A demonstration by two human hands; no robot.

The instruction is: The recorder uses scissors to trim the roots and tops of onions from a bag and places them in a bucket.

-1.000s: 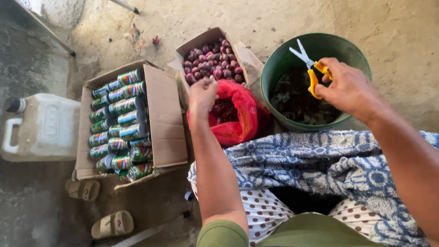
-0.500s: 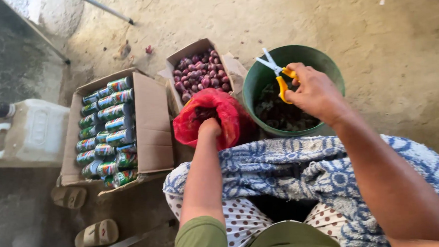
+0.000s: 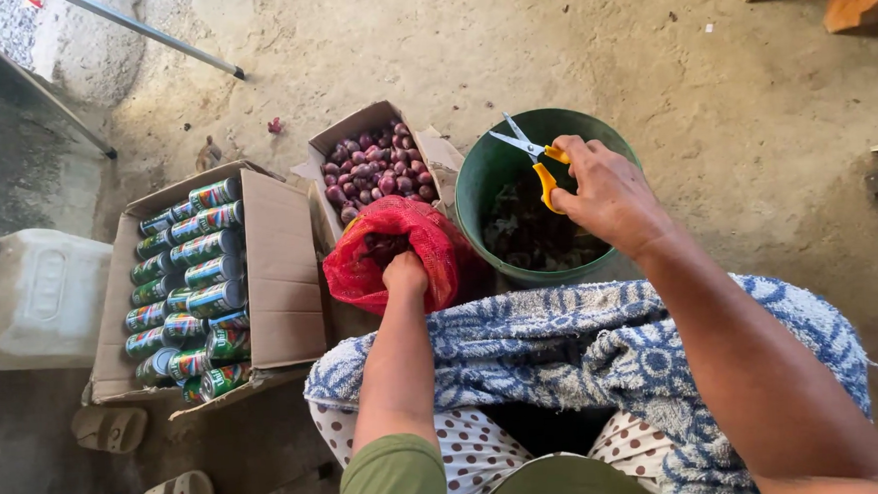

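The left hand (image 3: 404, 276) reaches into the red mesh sack (image 3: 391, 249), fingers hidden inside (I cannot tell its grip). The right hand (image 3: 606, 193) grasps yellow-handled scissors (image 3: 532, 154) over the round green plastic bucket (image 3: 476, 190). Beyond the left hand sits a cardboard box of purple onions (image 3: 375, 165).

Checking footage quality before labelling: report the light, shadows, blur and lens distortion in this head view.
Head view: soft daylight on the sandy floor, deeper shade at left over the white jerrycan; no glare; sharp on the scissors, right hand and left hand in the red mesh bag; wide-angle stretch at the edges.
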